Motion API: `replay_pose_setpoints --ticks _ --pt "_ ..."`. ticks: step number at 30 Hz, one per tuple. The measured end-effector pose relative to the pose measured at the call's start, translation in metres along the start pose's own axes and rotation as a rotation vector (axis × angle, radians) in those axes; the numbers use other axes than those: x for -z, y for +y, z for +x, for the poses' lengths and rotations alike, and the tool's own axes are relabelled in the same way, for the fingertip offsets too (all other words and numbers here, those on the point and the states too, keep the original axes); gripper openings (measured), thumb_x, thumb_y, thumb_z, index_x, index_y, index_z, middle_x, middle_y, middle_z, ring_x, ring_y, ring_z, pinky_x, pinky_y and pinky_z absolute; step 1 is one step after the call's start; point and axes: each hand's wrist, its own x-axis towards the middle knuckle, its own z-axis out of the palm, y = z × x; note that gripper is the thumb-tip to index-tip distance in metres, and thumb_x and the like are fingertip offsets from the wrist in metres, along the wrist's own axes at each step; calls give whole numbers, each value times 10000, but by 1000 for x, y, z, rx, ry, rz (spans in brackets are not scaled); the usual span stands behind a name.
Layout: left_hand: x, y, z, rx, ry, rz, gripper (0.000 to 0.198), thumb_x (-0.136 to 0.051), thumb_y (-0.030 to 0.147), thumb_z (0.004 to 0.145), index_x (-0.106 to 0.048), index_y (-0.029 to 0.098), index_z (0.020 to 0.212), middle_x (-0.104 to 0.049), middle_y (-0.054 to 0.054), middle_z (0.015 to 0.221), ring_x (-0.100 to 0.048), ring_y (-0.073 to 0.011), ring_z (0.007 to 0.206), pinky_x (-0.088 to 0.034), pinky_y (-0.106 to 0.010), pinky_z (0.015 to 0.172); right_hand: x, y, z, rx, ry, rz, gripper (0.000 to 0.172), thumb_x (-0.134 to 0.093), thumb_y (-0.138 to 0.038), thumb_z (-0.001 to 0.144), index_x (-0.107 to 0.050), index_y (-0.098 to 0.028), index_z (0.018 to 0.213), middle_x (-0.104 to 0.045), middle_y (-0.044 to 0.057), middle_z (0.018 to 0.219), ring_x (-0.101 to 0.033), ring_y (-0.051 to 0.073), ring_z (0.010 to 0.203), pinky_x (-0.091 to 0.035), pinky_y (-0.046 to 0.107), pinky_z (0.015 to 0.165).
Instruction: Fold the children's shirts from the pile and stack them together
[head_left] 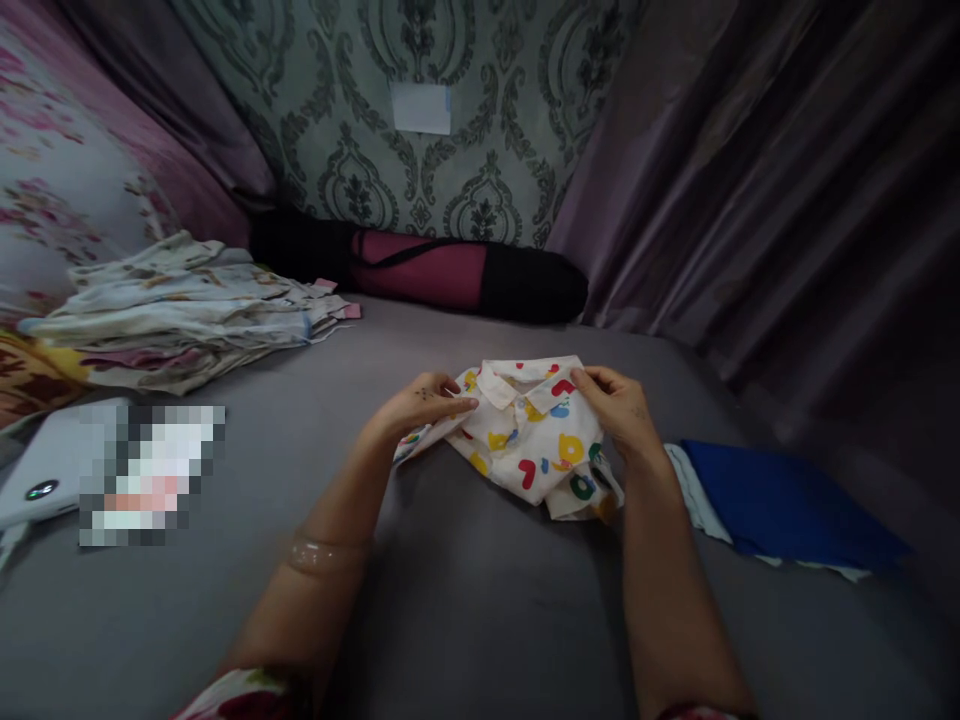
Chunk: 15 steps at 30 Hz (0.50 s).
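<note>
Amid roomy grey sheet (487, 620), edges of printed shirt (529, 435) in grip of left hand (420, 402) and right hand (622, 408)

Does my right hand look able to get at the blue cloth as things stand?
Probably yes: the blue cloth lies uncovered to the right, though the right hand would first need to release the shirt.

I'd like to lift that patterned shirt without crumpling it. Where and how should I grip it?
Probably pinch the white patterned shirt at both shoulders, from left and right: its collar lies spread at the far edge, while the near part looks bunched.
</note>
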Motion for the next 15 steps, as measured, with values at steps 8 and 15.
replay_pose_setpoints --ticks 8,15 --pt "-2 5 0 90 44 -123 207 -655 367 721 -637 178 801 -630 4 691 -566 -132 597 -433 -239 560 7 -9 -1 26 16 33 367 -781 -537 654 -741 -203 801 -710 14 720 -599 141 587 -464 249 543" --pt "20 12 -7 -93 254 254 167 -547 253 753 -687 192 821 -680 -34 750 -616 -180 723 -475 -264 645 8 -9 -2 23 1 36 359 -776 -545 663 -745 -215 800 -718 19 728 -614 155 586 -476 264 538"
